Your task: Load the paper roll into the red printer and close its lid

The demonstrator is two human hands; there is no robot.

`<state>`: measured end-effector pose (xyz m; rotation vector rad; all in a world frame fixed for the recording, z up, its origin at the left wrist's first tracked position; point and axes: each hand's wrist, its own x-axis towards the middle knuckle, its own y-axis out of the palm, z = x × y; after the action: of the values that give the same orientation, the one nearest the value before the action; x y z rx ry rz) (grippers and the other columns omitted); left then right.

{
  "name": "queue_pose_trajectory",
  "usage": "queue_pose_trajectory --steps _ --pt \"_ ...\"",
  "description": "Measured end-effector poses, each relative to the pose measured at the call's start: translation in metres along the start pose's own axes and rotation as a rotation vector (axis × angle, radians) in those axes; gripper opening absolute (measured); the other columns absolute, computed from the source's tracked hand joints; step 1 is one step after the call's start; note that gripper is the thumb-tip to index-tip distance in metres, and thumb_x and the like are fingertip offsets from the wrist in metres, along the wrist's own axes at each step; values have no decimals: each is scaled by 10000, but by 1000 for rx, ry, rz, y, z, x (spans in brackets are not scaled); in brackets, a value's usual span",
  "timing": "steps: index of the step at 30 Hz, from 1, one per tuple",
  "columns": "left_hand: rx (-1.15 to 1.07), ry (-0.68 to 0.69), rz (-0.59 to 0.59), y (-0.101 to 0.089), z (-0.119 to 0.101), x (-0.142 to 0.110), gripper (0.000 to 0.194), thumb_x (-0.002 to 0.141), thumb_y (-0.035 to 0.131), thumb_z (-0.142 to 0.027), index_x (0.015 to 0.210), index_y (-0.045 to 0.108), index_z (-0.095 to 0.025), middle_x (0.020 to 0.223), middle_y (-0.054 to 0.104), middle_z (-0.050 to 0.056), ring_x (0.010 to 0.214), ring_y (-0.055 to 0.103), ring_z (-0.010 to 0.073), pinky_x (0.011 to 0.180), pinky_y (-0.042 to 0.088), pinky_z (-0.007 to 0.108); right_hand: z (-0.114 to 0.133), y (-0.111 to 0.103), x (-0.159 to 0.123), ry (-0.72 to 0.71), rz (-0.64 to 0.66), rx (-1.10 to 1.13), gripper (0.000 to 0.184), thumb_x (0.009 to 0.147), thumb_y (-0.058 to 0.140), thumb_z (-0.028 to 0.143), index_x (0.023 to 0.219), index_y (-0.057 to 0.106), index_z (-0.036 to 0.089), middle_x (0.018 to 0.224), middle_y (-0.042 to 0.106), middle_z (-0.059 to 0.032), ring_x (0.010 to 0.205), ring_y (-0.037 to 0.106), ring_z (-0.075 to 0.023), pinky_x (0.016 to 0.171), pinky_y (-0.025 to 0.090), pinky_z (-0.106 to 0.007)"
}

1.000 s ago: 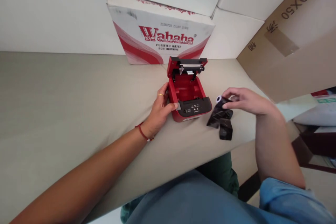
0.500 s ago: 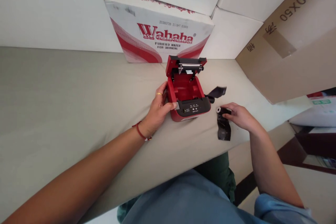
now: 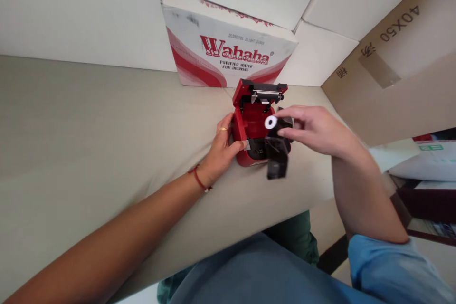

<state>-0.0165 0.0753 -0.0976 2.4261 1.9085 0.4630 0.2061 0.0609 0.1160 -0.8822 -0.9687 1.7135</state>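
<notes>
Roll (image 3: 284, 126) of glossy black film, its white ring-shaped end (image 3: 273, 121) facing left, sits pinched in my right hand (image 3: 317, 128), in front of or above the open red printer (image 3: 254, 124) that my left hand (image 3: 225, 146) clasps at one corner. I'd keep that left hold firm and the roll level, its limp, creased tail (image 3: 277, 159) clear of the smooth plastic; whether they touch, I can't tell.

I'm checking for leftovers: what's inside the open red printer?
In the red printer, red walls show on the left side. The right hand and the black roll it holds cover the right part, so what lies there cannot be seen.
</notes>
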Motion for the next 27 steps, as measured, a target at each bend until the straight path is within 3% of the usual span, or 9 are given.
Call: queue_pose_trajectory --steps 3,6,8,11,15,18,21,23,27 --pt "229 194 -87 3 -11 -11 815 1001 723 -431 1729 393 -275 1769 359 152 1702 323 405 1445 229 632 21 33 32 19 -29 -276 434 987 668 170 1398 799 217 1355 819 -111 1130 772 -285 951 564 -391" --pt "420 473 -175 6 -25 -23 722 1029 697 -341 1709 453 -343 1647 491 125 1621 418 400 1420 255 647 33 48 45 62 27 -473 442 1026 615 177 1445 754 201 1416 796 -153 1226 757 -332 955 546 -401" --pt "502 579 -137 8 -30 -29 694 1010 708 -315 1672 520 -395 1540 570 102 1564 477 397 1392 301 651 36 50 48 82 57 -529 420 1036 588 176 1426 742 196 1368 811 -158 1197 764 -326 908 532 -382" --pt "548 560 6 10 -31 -34 547 965 754 -341 1501 702 -437 1412 667 72 1491 545 406 1390 266 704 38 51 51 106 67 -557 379 1032 556 160 1360 744 188 1276 833 -158 1120 781 -321 828 503 -368" --pt "574 555 56 13 -29 -36 383 941 785 -322 1306 807 -436 1256 779 32 1383 659 383 1394 233 750 37 55 57 104 60 -563 375 1025 526 132 1326 745 168 1208 851 -172 1073 797 -331 799 498 -375" --pt "681 662 23 17 -32 -36 359 974 760 -293 1316 797 -394 1280 822 19 1381 704 351 1384 307 708 32 61 64 69 62 -528 382 1044 507 127 1328 761 153 1208 857 -176 1096 804 -333 843 531 -387" --pt "822 793 -15 21 -36 -36 323 1022 694 -223 1333 768 -271 1341 838 61 1443 707 316 1390 341 638 21 63 64 13 28 -429 421 1018 573 102 1383 771 175 1348 839 -152 1209 795 -327 944 574 -397" --pt "856 852 -6 22 -40 -36 323 1029 665 -176 1340 744 -218 1333 849 89 1429 730 291 1405 322 606 12 62 55 -39 -30 -323 402 1018 618 114 1373 792 188 1383 837 -128 1255 791 -315 1024 594 -407" --pt "890 894 41 24 -44 -37 334 1025 660 -123 1332 734 -230 1283 875 56 1318 790 242 1389 347 552 -4 62 14 -261 -259 -97 282 1099 622 223 1284 834 205 1314 870 -107 1202 825 -266 1082 633 -416"
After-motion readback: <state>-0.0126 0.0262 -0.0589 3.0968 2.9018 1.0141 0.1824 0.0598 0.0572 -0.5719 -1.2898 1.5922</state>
